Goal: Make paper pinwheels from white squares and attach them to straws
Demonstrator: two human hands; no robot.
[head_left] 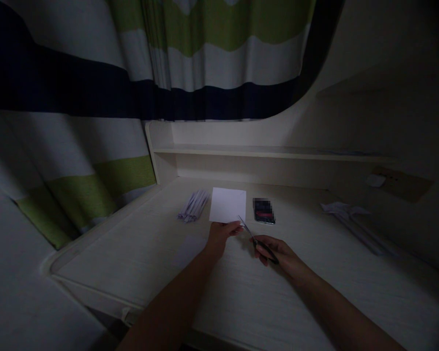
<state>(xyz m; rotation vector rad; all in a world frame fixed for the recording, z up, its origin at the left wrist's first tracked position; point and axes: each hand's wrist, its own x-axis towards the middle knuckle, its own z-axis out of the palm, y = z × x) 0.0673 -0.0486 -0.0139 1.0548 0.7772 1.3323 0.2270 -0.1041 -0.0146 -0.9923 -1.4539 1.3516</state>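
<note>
Toward the tabletop's (139,248) back edge, the left hand (221,235) pinches the white paper sheet (227,204) by its near side, likely for steadiness. The right hand (276,251) grips scissors (255,240) by the handles, leaving the blades free.

Paper (225,204) plain white. Scissors (255,240): black handles, grey blades. Curtain (227,68): wavy green, white, navy bands. Phone (262,206) dark, pinkish-red bar on screen.

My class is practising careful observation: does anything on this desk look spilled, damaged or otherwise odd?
I see no spill or damage in this dim light. One oddity: the smartphone, right of the white paper, has blocky pixels over much of it, probably image masking rather than a fault.
</note>
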